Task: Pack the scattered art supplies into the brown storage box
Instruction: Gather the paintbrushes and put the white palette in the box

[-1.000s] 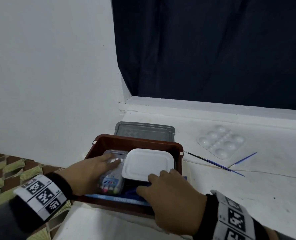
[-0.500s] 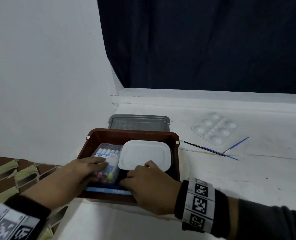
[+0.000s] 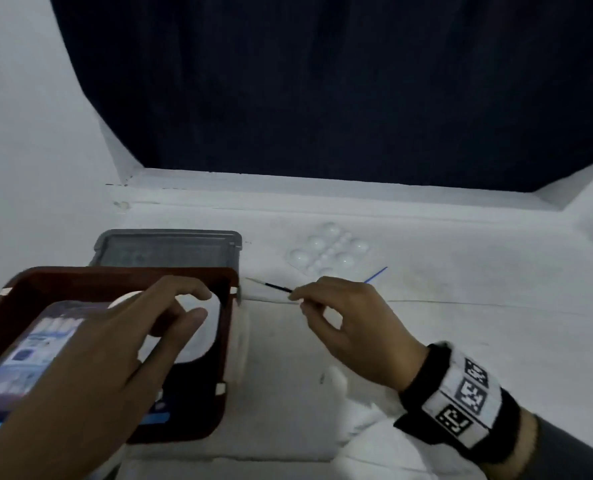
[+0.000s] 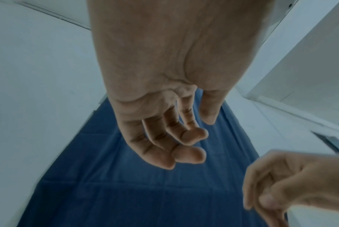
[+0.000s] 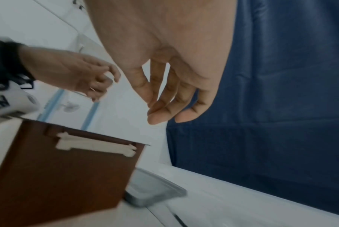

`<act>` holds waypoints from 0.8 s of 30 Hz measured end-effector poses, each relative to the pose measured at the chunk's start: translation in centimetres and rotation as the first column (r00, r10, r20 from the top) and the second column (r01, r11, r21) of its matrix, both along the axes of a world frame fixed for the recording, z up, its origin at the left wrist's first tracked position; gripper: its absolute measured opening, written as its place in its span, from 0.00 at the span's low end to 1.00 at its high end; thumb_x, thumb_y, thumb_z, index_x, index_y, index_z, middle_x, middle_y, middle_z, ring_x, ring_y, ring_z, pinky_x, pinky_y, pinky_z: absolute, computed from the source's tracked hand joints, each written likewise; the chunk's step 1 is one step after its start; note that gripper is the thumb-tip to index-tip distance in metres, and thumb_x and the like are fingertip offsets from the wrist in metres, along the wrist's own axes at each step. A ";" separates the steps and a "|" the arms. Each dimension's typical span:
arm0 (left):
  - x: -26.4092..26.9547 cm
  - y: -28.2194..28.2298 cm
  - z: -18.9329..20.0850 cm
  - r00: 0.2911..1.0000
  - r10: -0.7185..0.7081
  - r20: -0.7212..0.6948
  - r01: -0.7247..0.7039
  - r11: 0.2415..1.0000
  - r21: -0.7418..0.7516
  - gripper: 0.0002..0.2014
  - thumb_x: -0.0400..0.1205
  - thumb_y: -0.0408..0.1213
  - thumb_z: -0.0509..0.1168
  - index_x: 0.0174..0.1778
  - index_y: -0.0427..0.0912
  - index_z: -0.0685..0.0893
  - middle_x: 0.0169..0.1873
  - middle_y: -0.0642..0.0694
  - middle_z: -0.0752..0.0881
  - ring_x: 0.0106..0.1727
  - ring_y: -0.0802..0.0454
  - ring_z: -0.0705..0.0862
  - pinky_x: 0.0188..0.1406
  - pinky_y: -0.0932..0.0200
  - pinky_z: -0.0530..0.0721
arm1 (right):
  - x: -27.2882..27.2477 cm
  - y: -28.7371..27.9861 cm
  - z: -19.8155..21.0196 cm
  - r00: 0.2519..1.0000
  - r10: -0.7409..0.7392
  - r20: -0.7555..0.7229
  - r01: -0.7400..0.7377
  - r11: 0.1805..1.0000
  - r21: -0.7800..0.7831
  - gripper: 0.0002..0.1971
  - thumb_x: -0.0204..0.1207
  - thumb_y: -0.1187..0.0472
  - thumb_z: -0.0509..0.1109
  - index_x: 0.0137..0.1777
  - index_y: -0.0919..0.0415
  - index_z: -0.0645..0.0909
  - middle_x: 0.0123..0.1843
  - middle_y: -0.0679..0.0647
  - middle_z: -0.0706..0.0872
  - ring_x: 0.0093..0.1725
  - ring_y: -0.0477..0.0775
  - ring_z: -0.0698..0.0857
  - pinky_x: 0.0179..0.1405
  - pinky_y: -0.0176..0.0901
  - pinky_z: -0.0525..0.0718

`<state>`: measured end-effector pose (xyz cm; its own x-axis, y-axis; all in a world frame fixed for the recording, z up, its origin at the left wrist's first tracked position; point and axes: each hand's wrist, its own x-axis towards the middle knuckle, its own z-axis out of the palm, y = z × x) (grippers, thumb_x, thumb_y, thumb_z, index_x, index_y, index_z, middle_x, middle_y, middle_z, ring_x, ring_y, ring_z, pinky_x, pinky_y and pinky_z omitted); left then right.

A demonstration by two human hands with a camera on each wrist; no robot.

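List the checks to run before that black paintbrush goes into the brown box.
1. Fingertips of the right hand at the black paintbrush: ok.
2. Grip closed on the paintbrush: cannot tell.
3. The brown box open, grey lid lying behind it: ok.
4. The left hand clear of the box opening: not ok, it hovers over it.
5. The blue brush and white palette packed: not ok, both lie outside.

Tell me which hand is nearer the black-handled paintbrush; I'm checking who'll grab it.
Right. The right hand reaches the paintbrush with its fingertips; the left hand hovers over the brown box.
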<state>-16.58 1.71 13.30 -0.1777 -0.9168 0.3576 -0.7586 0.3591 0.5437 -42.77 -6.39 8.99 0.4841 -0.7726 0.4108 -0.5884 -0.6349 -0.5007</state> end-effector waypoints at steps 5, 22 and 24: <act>-8.5 -3.6 -2.9 0.995 0.035 -0.095 -0.027 0.997 0.076 0.20 0.70 0.68 0.70 0.48 0.60 0.85 0.38 0.61 0.87 0.41 0.61 0.85 0.53 0.67 0.83 | -9.4 -5.0 -3.5 0.966 -0.140 -0.219 0.156 0.986 0.058 0.11 0.81 0.60 0.63 0.56 0.50 0.84 0.43 0.45 0.86 0.42 0.47 0.84 0.44 0.50 0.84; -19.2 -19.5 -13.6 0.835 0.177 0.521 -0.480 0.697 0.532 0.18 0.80 0.63 0.52 0.52 0.52 0.68 0.56 0.42 0.80 0.55 0.39 0.82 0.58 0.45 0.81 | -14.1 -15.7 -9.8 0.668 0.012 -0.744 0.015 0.999 0.029 0.14 0.78 0.68 0.61 0.60 0.59 0.81 0.63 0.58 0.79 0.62 0.59 0.80 0.61 0.50 0.72; -19.5 -20.3 -13.3 0.830 0.190 0.524 -0.499 0.675 0.544 0.19 0.82 0.59 0.58 0.56 0.47 0.72 0.58 0.40 0.82 0.61 0.39 0.82 0.62 0.45 0.80 | -14.2 -15.5 -9.1 0.705 -0.027 -0.709 0.017 1.000 -0.021 0.07 0.72 0.66 0.71 0.49 0.58 0.84 0.52 0.58 0.84 0.50 0.59 0.85 0.52 0.49 0.77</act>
